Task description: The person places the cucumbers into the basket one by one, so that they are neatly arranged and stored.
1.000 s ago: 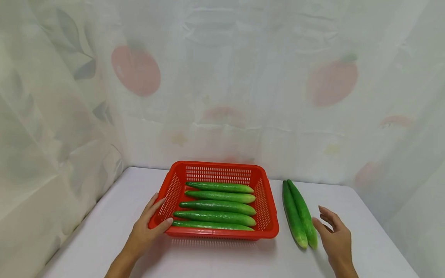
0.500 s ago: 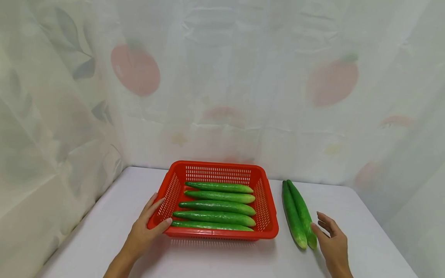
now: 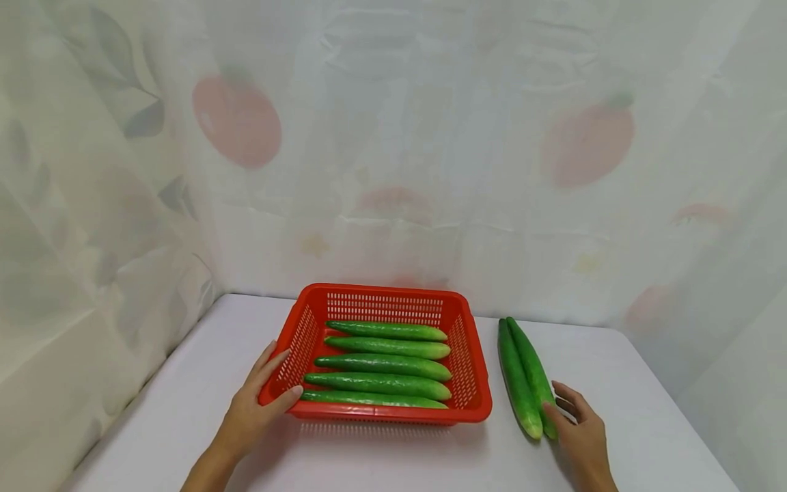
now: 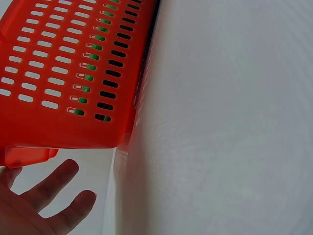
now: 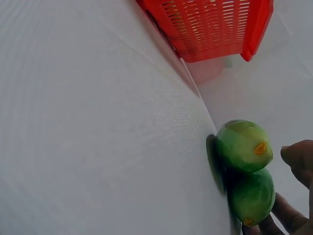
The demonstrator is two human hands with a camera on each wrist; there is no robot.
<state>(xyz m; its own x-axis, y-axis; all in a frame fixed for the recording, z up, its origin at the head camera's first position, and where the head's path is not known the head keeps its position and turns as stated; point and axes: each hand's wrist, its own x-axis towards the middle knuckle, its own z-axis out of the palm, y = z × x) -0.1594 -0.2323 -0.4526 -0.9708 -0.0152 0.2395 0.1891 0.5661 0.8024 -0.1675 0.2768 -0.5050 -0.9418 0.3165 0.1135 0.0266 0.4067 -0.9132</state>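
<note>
A red plastic basket [image 3: 375,411] holds several green cucumbers [image 3: 382,365], laid side by side across it. My left hand [image 3: 251,408] rests at its near left corner, thumb over the rim. The left wrist view shows the extended fingers [image 4: 49,188] beside the rim. To the right of the basket, two cucumbers lie together on the table, a left one [image 3: 519,383] and a right one [image 3: 533,369]. My right hand [image 3: 583,430] is at the right one's near end, thumb above it and fingers along its right side. In the right wrist view, the thumb [image 5: 298,155] stands apart from both cucumbers.
The table has a white cover [image 3: 393,461]. A pale curtain [image 3: 393,150] with faded fruit prints hangs behind it, and another sheet [image 3: 92,273] hangs along the left side. The basket's right wall [image 5: 210,24] stands a short way left of the two cucumbers.
My right hand has moved left and slightly nearer to me, bringing the thumb over the right cucumber. My left hand stays at the basket's corner.
</note>
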